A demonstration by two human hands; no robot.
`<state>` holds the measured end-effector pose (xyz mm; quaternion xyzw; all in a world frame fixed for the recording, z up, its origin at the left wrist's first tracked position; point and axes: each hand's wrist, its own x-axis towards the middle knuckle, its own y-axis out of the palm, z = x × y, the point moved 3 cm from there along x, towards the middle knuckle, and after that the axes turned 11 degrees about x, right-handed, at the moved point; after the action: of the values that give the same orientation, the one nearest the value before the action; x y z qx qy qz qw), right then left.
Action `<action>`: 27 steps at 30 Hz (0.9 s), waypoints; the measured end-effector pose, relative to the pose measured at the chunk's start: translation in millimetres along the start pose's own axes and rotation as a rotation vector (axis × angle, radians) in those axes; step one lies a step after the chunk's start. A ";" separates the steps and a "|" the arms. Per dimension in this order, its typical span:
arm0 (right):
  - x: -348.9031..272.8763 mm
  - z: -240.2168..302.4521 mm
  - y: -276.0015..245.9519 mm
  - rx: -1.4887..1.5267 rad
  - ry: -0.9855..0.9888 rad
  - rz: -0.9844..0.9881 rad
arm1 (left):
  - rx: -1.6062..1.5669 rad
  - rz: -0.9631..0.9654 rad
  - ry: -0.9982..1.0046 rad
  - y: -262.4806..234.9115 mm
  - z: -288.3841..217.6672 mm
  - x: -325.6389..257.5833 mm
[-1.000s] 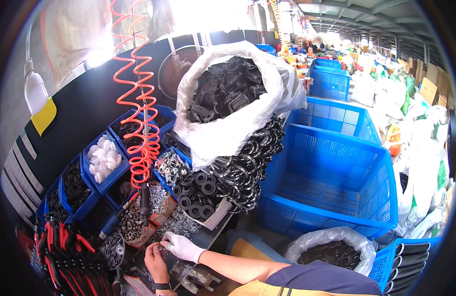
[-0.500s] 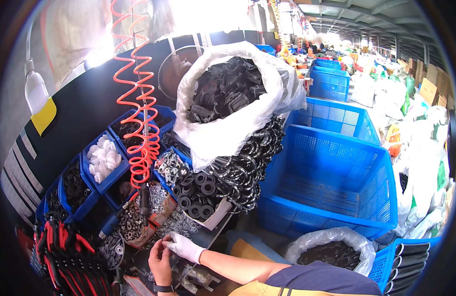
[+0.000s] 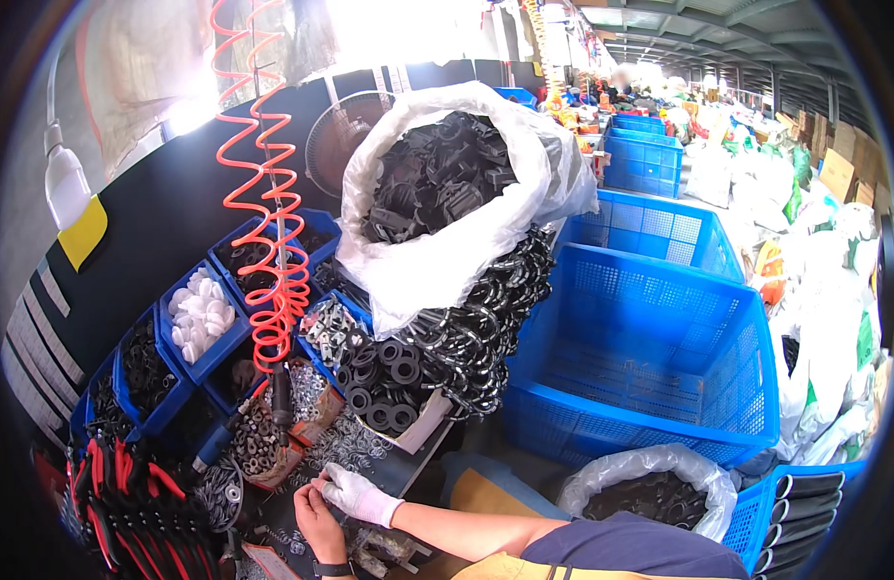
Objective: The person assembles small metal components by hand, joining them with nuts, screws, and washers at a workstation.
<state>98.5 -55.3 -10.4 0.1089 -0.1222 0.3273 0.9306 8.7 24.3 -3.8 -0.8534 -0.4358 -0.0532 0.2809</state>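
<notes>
My left hand (image 3: 318, 520), bare with a black band at the wrist, is closed near the bottom middle. Its fingertips meet those of my right hand (image 3: 362, 496), which wears a white glove and has its fingers pressed together. Anything between the fingers is too small or hidden to make out. Just beyond them, small metal springs (image 3: 348, 442) lie heaped on the dark bench. Metal nuts (image 3: 259, 447) fill an open carton to the left of that heap. Below my hands, a metal fixture (image 3: 387, 543) is partly covered by my right wrist.
An air screwdriver (image 3: 282, 396) hangs on an orange coiled hose above the carton. Red-handled black tools (image 3: 128, 503) stand at left, by blue parts bins (image 3: 201, 362). Black rings (image 3: 377, 387) and a white sack (image 3: 447, 256) lie beyond. Blue crates (image 3: 640, 425) stand at right.
My left hand has rolled over and its fingers have curled in more. My right hand has dropped slightly, its fingers still against the left. The whole view has shifted a little.
</notes>
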 end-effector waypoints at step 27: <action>-7.3 17.6 -7.2 0.464 0.395 0.103 | -0.394 0.303 -0.183 -14.0 -16.5 -13.1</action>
<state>94.8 -70.1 3.1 0.2464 0.1337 0.4082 0.8688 -7.7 12.7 11.7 -0.9484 -0.3078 -0.0170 0.0737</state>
